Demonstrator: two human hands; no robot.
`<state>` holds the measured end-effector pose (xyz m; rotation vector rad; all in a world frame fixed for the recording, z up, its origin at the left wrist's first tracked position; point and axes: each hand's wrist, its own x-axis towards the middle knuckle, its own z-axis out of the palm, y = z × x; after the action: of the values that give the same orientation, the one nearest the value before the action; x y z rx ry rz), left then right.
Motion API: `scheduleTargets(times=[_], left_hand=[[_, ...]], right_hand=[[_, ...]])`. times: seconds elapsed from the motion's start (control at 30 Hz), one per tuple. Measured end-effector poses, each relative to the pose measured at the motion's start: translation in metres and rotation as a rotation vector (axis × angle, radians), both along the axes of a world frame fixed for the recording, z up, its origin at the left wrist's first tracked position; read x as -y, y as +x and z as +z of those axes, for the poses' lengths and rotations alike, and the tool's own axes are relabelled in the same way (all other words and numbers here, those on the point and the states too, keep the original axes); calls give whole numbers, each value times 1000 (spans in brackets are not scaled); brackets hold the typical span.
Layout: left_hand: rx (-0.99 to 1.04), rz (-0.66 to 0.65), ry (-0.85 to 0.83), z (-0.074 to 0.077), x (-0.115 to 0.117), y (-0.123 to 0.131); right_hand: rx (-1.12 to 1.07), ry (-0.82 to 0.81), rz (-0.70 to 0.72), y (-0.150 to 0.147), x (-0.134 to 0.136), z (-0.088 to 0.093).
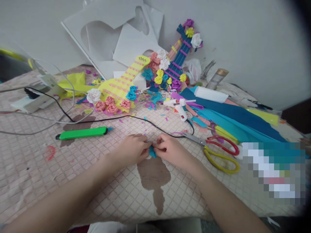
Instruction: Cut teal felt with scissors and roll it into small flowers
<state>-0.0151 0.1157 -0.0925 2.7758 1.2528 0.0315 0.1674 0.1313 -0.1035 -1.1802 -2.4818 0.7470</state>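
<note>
My left hand (132, 150) and my right hand (171, 149) meet at the middle of the table, both pinching a small blue foam piece (152, 151) between their fingertips. Most of the piece is hidden by my fingers. Red-and-yellow scissors (218, 152) lie just right of my right hand. A white glue gun (181, 108) lies behind my hands, its black cord (136, 119) running across the table. A green utility knife (82, 133) lies to the left.
Two foam guitars decorated with flowers stand at the back, one yellow (121, 85), one blue (178, 60). Blue, yellow and pink foam sheets (230, 118) are stacked at the right. A power strip (34, 98) with cables sits at left. White cut boards (109, 35) lean on the wall.
</note>
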Motion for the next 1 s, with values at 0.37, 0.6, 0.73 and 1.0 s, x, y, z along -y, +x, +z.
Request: scheduleTargets(times=[0.37, 0.6, 0.73, 1.0], left_hand=[[16, 47, 42, -2, 0, -1], [16, 57, 35, -1, 0, -2], [37, 63, 33, -2, -1, -1], [182, 120, -64, -2, -2, 1]], right_hand=[[16, 25, -1, 4, 0, 5], [122, -6, -68, 4, 3, 13], [112, -20, -101, 5, 1, 12], [18, 65, -151, -2, -7, 1]])
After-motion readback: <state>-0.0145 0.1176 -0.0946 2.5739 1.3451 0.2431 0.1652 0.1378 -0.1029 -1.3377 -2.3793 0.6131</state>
